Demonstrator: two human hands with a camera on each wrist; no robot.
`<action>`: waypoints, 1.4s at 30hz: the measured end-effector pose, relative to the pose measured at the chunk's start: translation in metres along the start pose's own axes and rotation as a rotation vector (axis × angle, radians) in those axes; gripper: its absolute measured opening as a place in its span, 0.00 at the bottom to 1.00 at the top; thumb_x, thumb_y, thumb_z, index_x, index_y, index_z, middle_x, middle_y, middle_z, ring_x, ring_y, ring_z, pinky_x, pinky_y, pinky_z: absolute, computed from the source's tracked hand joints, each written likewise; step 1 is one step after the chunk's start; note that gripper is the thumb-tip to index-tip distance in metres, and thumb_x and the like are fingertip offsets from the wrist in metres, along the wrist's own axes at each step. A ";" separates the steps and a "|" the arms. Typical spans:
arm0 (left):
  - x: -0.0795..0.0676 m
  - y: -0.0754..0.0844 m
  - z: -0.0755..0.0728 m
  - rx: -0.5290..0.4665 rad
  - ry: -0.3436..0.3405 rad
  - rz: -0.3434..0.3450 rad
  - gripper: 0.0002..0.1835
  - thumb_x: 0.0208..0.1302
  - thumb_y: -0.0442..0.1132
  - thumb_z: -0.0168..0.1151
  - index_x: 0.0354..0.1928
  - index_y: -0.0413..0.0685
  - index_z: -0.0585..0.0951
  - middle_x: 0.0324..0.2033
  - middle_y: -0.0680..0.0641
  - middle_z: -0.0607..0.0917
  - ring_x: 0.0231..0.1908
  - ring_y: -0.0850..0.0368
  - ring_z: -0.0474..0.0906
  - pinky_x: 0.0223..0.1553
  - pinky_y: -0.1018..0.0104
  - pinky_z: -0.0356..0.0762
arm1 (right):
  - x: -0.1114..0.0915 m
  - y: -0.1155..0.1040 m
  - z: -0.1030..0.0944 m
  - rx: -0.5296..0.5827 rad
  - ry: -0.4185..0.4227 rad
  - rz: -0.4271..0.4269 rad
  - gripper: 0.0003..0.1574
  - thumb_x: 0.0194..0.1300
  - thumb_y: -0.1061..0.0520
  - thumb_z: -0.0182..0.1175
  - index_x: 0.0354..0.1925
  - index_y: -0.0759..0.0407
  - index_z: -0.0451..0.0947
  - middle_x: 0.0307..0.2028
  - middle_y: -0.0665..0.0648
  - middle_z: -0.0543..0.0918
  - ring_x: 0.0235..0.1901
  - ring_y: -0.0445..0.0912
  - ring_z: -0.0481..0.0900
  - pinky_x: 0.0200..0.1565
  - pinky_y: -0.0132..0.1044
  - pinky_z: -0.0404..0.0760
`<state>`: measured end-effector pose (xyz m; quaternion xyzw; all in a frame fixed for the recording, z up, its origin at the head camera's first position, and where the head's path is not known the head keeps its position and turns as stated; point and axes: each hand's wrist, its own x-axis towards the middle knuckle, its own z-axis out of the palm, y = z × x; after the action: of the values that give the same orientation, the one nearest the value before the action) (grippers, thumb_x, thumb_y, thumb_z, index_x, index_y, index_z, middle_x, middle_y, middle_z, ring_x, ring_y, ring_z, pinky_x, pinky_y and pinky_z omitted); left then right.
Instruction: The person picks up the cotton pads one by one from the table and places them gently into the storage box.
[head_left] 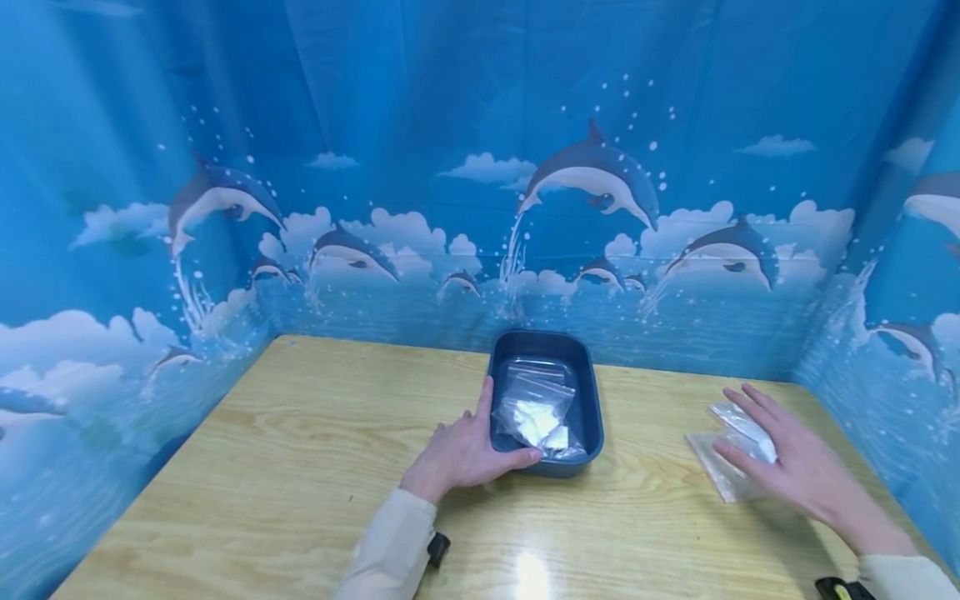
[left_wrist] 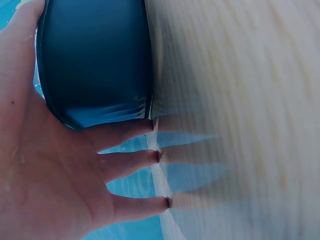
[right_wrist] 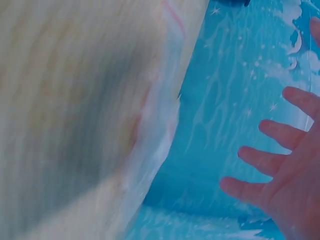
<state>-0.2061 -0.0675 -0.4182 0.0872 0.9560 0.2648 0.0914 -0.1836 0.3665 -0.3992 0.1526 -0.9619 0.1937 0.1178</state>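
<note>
A dark blue plastic bin (head_left: 597,408) stands on the table, with clear zip bags (head_left: 534,396) holding white contents inside it. My left hand (head_left: 461,450) rests at its near left corner, thumb along the front rim and index finger along the left side. In the left wrist view, its straight fingers (left_wrist: 132,207) reach down to the tabletop beside the bin's wall. Over at the right, my right hand (head_left: 810,471) is spread above flat clear plastic bags (head_left: 720,471), partly covering them. The right wrist view shows that hand apart from the bags (right_wrist: 155,130), its fingers holding nothing.
The wood-grain table (head_left: 360,400) meets a blue dolphin-print curtain (head_left: 420,167) at the back and on both sides. The bin stands near the table's back edge. Bare wood lies between the bin and the bags at right.
</note>
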 end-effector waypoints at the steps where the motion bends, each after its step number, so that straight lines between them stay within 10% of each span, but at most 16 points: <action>1: 0.000 0.000 0.000 0.001 -0.001 -0.001 0.71 0.51 0.83 0.59 0.83 0.57 0.33 0.67 0.29 0.76 0.66 0.34 0.75 0.72 0.28 0.59 | -0.002 0.003 -0.001 0.017 0.000 0.010 0.50 0.69 0.43 0.65 0.81 0.43 0.54 0.80 0.68 0.55 0.69 0.80 0.59 0.53 0.82 0.61; 10: -0.001 0.000 0.000 0.011 -0.001 0.005 0.71 0.51 0.83 0.58 0.83 0.57 0.33 0.66 0.29 0.76 0.66 0.34 0.76 0.71 0.28 0.60 | -0.019 0.030 -0.001 0.070 0.054 0.027 0.42 0.67 0.49 0.67 0.76 0.45 0.66 0.77 0.60 0.64 0.62 0.82 0.67 0.51 0.80 0.64; 19: 0.000 -0.001 0.000 0.004 0.005 0.005 0.72 0.48 0.85 0.57 0.83 0.58 0.33 0.66 0.29 0.76 0.68 0.35 0.74 0.71 0.27 0.58 | -0.012 0.056 -0.005 0.076 -0.095 0.179 0.43 0.77 0.43 0.57 0.80 0.56 0.56 0.70 0.80 0.65 0.60 0.78 0.67 0.50 0.76 0.72; 26: -0.001 -0.001 0.000 -0.007 0.004 0.001 0.71 0.49 0.84 0.58 0.83 0.60 0.32 0.67 0.30 0.76 0.69 0.35 0.73 0.72 0.27 0.57 | -0.003 0.082 -0.007 0.112 -0.085 0.223 0.39 0.76 0.42 0.58 0.74 0.62 0.67 0.67 0.76 0.73 0.49 0.26 0.75 0.41 0.35 0.83; 30: 0.000 -0.001 0.001 -0.007 0.000 0.001 0.72 0.49 0.85 0.57 0.83 0.60 0.32 0.67 0.30 0.76 0.69 0.35 0.73 0.72 0.27 0.58 | 0.004 0.088 -0.008 0.116 -0.134 0.266 0.41 0.77 0.38 0.54 0.74 0.63 0.66 0.68 0.78 0.70 0.54 0.53 0.84 0.47 0.57 0.82; 34: 0.000 -0.001 0.001 -0.015 0.001 0.001 0.72 0.48 0.85 0.57 0.83 0.60 0.32 0.67 0.29 0.76 0.68 0.35 0.74 0.72 0.27 0.58 | 0.015 0.091 -0.006 0.118 -0.211 0.304 0.46 0.77 0.33 0.50 0.76 0.61 0.63 0.71 0.80 0.65 0.63 0.79 0.69 0.49 0.71 0.76; 42: 0.001 -0.001 0.000 0.000 0.000 0.004 0.72 0.48 0.86 0.57 0.83 0.60 0.32 0.66 0.29 0.77 0.67 0.35 0.75 0.71 0.27 0.59 | 0.029 0.103 0.003 0.104 -0.202 0.262 0.44 0.76 0.36 0.55 0.73 0.65 0.67 0.67 0.81 0.69 0.61 0.77 0.73 0.51 0.72 0.75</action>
<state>-0.2073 -0.0679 -0.4192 0.0893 0.9558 0.2649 0.0907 -0.2454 0.4488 -0.4280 0.0503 -0.9692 0.2406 -0.0136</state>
